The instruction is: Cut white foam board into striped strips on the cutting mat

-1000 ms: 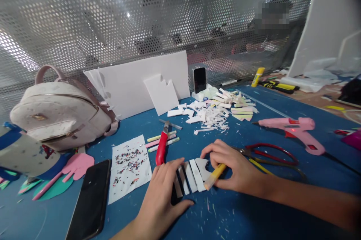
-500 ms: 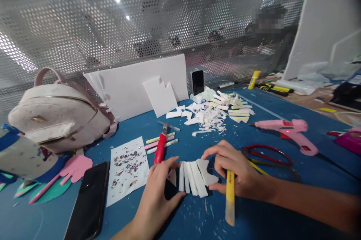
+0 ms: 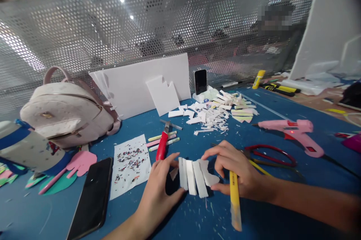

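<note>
Several white foam strips (image 3: 191,177) lie side by side on the blue table between my hands. My left hand (image 3: 158,187) grips the leftmost strip end to end, index finger at the far end and thumb at the near end. My right hand (image 3: 235,168) has a yellow pen-shaped tool (image 3: 234,195) with a clear end tucked in its fingers, pointing toward me. Its thumb and index finger also reach around the irregular white foam piece (image 3: 208,173) at the right of the row. A small pale scrap (image 3: 174,174) shows inside my left hand's curve.
A red-handled cutter (image 3: 162,146) and pastel pens lie beyond my left hand. Foam scraps (image 3: 211,116) are heaped behind. Red-handled scissors (image 3: 270,153) and a pink glue gun (image 3: 293,131) lie right. A phone (image 3: 91,195), glitter-covered paper (image 3: 131,165) and backpack (image 3: 64,112) stand left.
The leftmost strips have shifted and sit closer together under my left hand. My right hand keeps the yellow tool in nearly the same place. The whole view has turned slightly left.
</note>
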`<state>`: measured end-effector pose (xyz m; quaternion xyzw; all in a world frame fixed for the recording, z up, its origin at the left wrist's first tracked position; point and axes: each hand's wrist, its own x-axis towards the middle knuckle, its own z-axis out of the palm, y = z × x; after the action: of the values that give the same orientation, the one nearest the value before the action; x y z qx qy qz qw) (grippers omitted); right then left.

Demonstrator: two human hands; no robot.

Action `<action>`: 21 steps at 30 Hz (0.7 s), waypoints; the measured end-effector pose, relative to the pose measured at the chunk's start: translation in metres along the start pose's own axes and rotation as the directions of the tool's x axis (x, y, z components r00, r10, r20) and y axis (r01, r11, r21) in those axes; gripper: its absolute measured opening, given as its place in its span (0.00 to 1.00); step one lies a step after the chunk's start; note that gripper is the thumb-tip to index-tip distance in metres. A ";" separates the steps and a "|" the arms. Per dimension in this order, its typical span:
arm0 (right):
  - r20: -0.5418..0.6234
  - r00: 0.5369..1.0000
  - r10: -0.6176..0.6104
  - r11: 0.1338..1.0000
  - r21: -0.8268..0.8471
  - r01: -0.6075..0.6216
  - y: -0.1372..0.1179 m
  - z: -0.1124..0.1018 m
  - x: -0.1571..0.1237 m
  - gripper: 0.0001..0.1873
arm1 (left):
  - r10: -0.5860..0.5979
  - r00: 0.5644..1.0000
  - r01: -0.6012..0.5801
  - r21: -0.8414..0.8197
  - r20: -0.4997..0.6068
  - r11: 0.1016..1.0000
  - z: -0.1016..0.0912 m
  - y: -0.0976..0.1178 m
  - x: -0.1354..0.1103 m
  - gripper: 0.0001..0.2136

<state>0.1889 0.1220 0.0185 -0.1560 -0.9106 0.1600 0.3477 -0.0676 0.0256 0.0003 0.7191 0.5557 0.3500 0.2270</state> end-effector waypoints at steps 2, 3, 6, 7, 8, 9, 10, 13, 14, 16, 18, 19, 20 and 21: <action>-0.001 1.000 -0.010 1.000 0.004 0.010 -0.001 -0.001 0.001 0.18 | -0.007 1.000 0.007 -0.005 0.000 1.000 0.000 0.000 0.000 0.34; -0.007 1.000 -0.014 1.000 0.002 0.014 -0.002 -0.001 0.002 0.17 | -0.010 1.000 0.010 -0.002 -0.001 1.000 0.001 0.000 0.000 0.34; -0.025 1.000 -0.012 1.000 -0.009 0.011 -0.003 -0.001 0.002 0.16 | -0.011 1.000 0.011 0.007 -0.008 1.000 0.001 -0.001 0.000 0.32; -0.030 1.000 -0.009 1.000 -0.012 0.009 -0.003 -0.001 0.002 0.15 | -0.007 1.000 0.007 0.008 -0.012 1.000 0.001 -0.002 0.000 0.32; -0.031 1.000 -0.007 1.000 -0.014 0.006 -0.003 -0.001 0.002 0.15 | 0.001 1.000 0.000 0.009 -0.017 1.000 0.001 -0.002 0.000 0.32; -0.027 1.000 -0.001 1.000 -0.016 0.000 -0.002 0.000 0.002 0.15 | 0.010 1.000 -0.010 0.011 -0.020 1.000 0.001 -0.002 0.000 0.31; -0.023 1.000 0.003 1.000 -0.018 -0.004 -0.002 0.000 0.001 0.15 | 0.022 0.999 -0.021 0.014 -0.026 1.000 0.001 -0.002 0.000 0.31; -0.014 1.000 0.011 1.000 -0.019 -0.011 0.000 0.000 0.001 0.15 | 0.058 0.997 -0.058 0.014 -0.052 0.998 0.001 -0.002 -0.001 0.30; -0.014 1.000 0.016 1.000 -0.016 -0.016 0.000 0.000 0.001 0.15 | 0.067 0.996 -0.067 0.011 -0.061 0.998 0.001 -0.002 -0.001 0.30; -0.015 0.999 0.031 0.999 -0.007 -0.031 0.000 0.000 0.001 0.14 | 0.074 0.995 -0.075 -0.001 -0.073 0.997 0.000 -0.001 -0.002 0.31; -0.011 0.999 0.053 0.999 0.002 -0.053 0.000 0.000 0.001 0.14 | 0.078 0.994 -0.079 -0.011 -0.074 0.997 0.000 0.000 -0.003 0.32; -0.008 0.998 0.059 0.998 0.004 -0.059 0.000 0.000 0.001 0.14 | 0.079 0.994 -0.080 -0.014 -0.073 0.997 0.000 0.000 -0.003 0.32; -0.005 0.998 0.064 0.998 0.005 -0.064 0.000 0.000 0.001 0.14 | 0.080 0.994 -0.082 -0.015 -0.073 0.997 0.000 0.000 -0.003 0.32; -0.003 0.998 0.066 0.998 0.005 -0.065 0.000 -0.001 0.001 0.14 | 0.084 0.994 -0.085 -0.015 -0.073 0.996 -0.001 0.001 -0.003 0.32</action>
<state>0.1883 0.1222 0.0198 -0.1852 -0.9040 0.1733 0.3442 -0.0681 0.0221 0.0002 0.7269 0.5293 0.3900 0.1984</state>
